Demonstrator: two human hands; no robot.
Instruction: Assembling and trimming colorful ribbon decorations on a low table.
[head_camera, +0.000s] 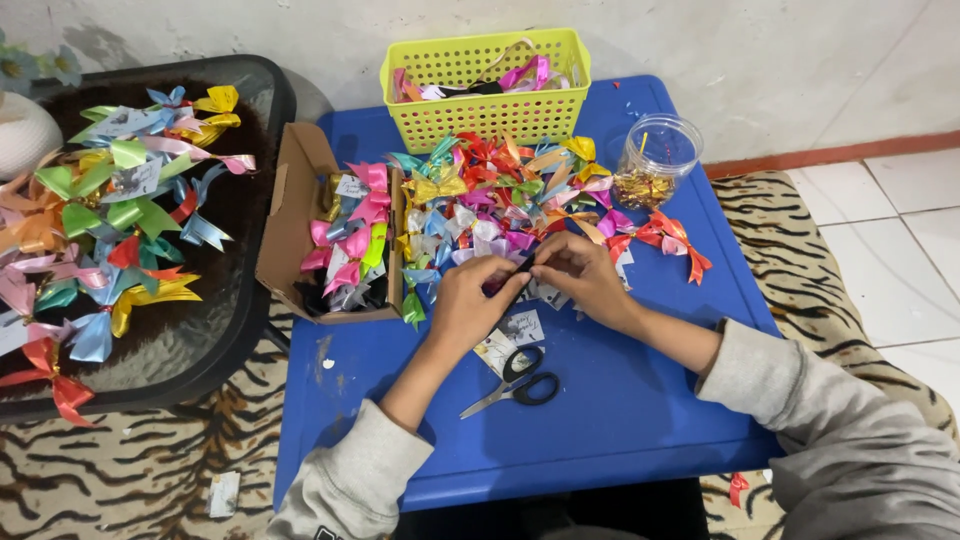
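Low on the tiger-striped rug (150, 470), your blue table (620, 420) is crowded. Your left hand (468, 305) and right hand (580, 275) both pinch a small dark ribbon piece (524, 262) just before the ribbon bow pile (500, 195). Loosen either pinch and, I judge, it slips among the bows; your sleeve could nudge the scissors (515, 380).

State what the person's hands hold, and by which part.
Both hands, left hand and right hand, pinch a small dark ribbon piece between fingertips; which part cannot be told.

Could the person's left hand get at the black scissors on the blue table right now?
Probably yes: the scissors lie bare on the blue table just below the left hand, nothing between, though both hands pinch a small piece.
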